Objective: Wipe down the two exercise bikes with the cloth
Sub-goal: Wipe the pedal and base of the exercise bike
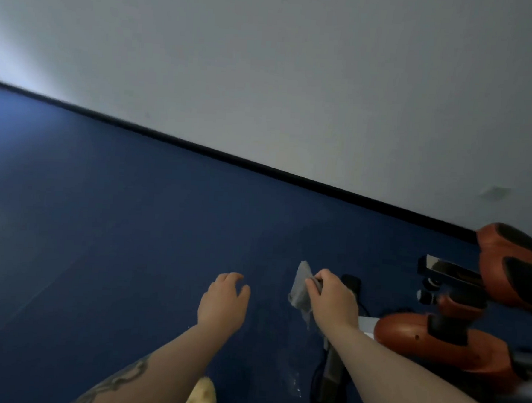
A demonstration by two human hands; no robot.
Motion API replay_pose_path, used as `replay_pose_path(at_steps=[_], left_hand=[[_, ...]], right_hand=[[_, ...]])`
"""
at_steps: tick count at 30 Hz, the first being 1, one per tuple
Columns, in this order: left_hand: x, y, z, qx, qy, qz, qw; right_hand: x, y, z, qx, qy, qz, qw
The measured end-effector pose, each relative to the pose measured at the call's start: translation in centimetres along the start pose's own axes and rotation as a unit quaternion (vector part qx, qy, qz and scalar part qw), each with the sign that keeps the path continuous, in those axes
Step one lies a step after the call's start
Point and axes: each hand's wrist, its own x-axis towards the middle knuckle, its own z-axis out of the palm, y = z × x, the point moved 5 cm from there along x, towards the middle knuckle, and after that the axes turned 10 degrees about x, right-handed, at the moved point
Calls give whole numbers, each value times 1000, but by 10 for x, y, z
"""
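Note:
An orange and black exercise bike [455,347] fills the lower right corner, its seat [516,266] and orange housing partly cut off by the frame edge. My right hand [330,295] is closed around a small grey cloth [301,286], held in the air just left of the bike's black floor bar [332,376]. My left hand [224,301] hovers over the blue floor with its fingers loosely curled and nothing in it. Only one bike shows in this view.
Blue floor [100,238] stretches out to the left and ahead. A pale wall [297,78] with a black skirting strip [230,158] runs diagonally across. A yellowish slipper tip [203,398] shows at the bottom edge.

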Motion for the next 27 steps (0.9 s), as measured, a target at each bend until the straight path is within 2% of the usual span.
replay_pose_path(at_steps=[4,8,12,16,21,27], left_hand=[[85,-6,-28,50,-30,61,996],[149,21,-40,94,-63,130,985],[179,68,-18,117,-118,210,963],[221,133,1,117,-132,283,943],[295,199,4,134,-138,305,933],[383,279,-2,131,-117,294,939]], right_hand=[[40,-26,6,11,75,45,996],[79,-47,0,35,137,79,987],[107,-47,-13,34,181,108,977],[152,-24,-33,30,215,144,965],[216,11,-60,32,232,187,954],[294,46,-111,33,245,242,938]])
